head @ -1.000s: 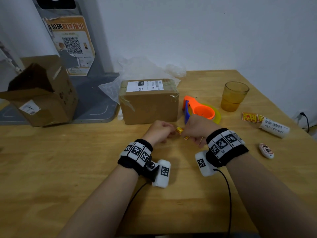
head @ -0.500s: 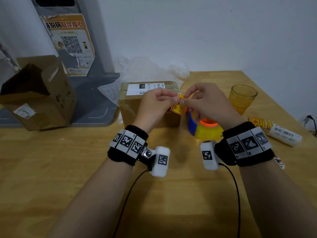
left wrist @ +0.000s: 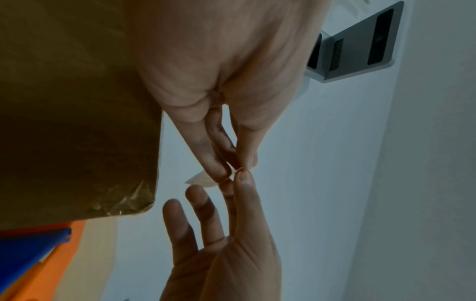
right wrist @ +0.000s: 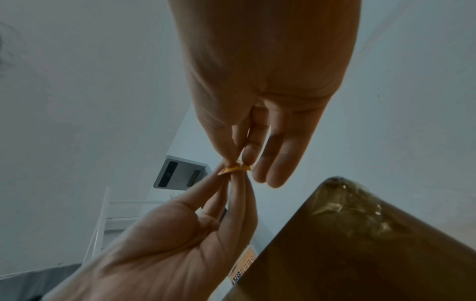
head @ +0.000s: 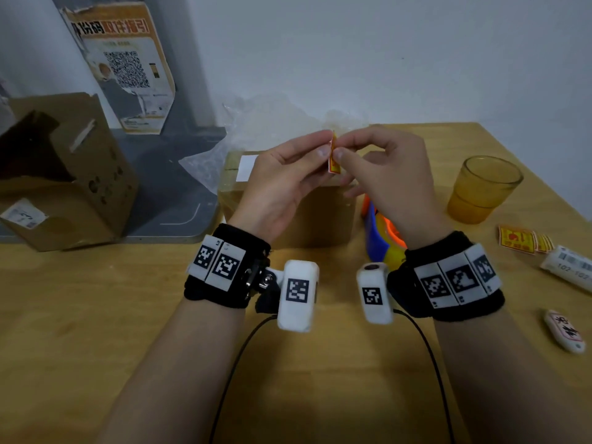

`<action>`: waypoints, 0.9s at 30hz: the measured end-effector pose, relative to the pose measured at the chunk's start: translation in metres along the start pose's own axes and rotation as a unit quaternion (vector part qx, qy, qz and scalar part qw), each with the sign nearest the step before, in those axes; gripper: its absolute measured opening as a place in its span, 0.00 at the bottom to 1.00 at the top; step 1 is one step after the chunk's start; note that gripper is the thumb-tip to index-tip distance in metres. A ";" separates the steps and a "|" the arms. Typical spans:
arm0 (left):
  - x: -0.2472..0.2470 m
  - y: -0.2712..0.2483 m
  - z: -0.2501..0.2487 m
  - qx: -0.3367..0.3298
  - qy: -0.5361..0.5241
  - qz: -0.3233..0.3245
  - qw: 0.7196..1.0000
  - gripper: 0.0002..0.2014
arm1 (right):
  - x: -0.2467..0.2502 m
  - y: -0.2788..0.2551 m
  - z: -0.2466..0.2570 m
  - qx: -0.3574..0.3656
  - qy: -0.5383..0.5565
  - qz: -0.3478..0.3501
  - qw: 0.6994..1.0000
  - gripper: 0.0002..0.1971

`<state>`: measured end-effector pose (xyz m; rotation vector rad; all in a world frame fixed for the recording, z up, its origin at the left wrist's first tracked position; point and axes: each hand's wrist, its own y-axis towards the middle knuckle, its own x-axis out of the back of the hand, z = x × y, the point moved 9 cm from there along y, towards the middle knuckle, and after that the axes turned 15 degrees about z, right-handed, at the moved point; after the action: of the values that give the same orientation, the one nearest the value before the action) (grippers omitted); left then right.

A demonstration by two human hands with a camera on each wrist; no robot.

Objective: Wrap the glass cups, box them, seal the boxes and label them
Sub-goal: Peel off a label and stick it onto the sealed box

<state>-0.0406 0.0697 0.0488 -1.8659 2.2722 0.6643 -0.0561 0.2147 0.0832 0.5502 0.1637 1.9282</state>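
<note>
Both hands, the left hand (head: 282, 184) and the right hand (head: 389, 177), pinched one small orange sticker (head: 333, 157) between thumb and fingertips, raised above the wooden table (head: 96, 315). Directly below that shared grip sat the taped box (head: 307, 216); right of it stood the amber glass cup (head: 480, 190), with a white wall (head: 384, 52) behind.

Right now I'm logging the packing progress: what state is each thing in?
Sticker: pinched between both hands, above the table.
Left hand: pinching the sticker.
Right hand: pinching the sticker.
Taped box: sealed, white label on top.
Left box: open, on its side.
Cup: upright, unwrapped.
</note>
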 end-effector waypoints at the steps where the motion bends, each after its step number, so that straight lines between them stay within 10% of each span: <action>1: 0.001 0.001 0.001 -0.001 -0.011 0.001 1.000 0.09 | 0.000 0.000 0.000 0.003 0.003 -0.003 1.000 0.04; 27: -0.033 -0.001 -0.020 -0.042 -0.009 0.079 0.996 0.15 | 0.022 -0.010 0.032 0.064 0.049 -0.044 0.996 0.06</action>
<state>-0.0283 0.0907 0.0788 -1.7192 2.4357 0.8052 -0.0403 0.2344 0.1142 0.5252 0.3705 1.8690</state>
